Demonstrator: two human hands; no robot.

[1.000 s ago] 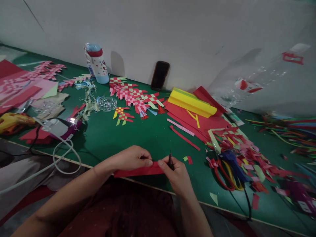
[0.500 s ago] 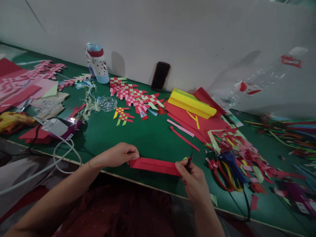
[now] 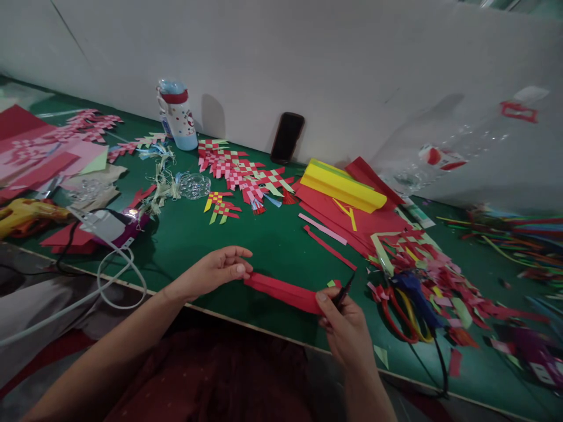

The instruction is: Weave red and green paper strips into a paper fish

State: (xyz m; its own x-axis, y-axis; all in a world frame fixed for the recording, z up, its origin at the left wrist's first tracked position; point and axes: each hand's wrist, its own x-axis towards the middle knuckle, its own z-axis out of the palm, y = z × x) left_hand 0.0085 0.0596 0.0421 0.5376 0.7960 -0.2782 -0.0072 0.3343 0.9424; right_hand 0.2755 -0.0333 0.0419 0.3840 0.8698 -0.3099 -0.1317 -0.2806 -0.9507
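Observation:
A folded red paper strip (image 3: 284, 291) stretches between my hands above the green table's front edge. My right hand (image 3: 347, 322) pinches its right end between thumb and fingers. Also tucked in that hand is a slim dark pointed tool (image 3: 345, 290), its kind hidden by the fingers. At the strip's left end is my left hand (image 3: 220, 269), thumb lifted and fingers apart; the lower fingers seem to touch the paper. Beyond them lie a pink paper strip (image 3: 323, 228) and a narrow red strip (image 3: 329, 247). Small green and red scraps (image 3: 333, 283) lie beside the right hand.
Scissors (image 3: 398, 313) and paper scraps (image 3: 440, 281) lie at right. Behind are yellow paper (image 3: 343, 184), a phone (image 3: 287, 138), woven paper fish (image 3: 237, 170) and a drinking bottle (image 3: 179, 117). A large plastic bottle (image 3: 440, 155) stands at back right; a white cable (image 3: 127, 275) loops at left.
My left thumb has lifted off the strip and those fingers have spread. The strip's left end has shifted right and slightly up. My right hand still holds its end.

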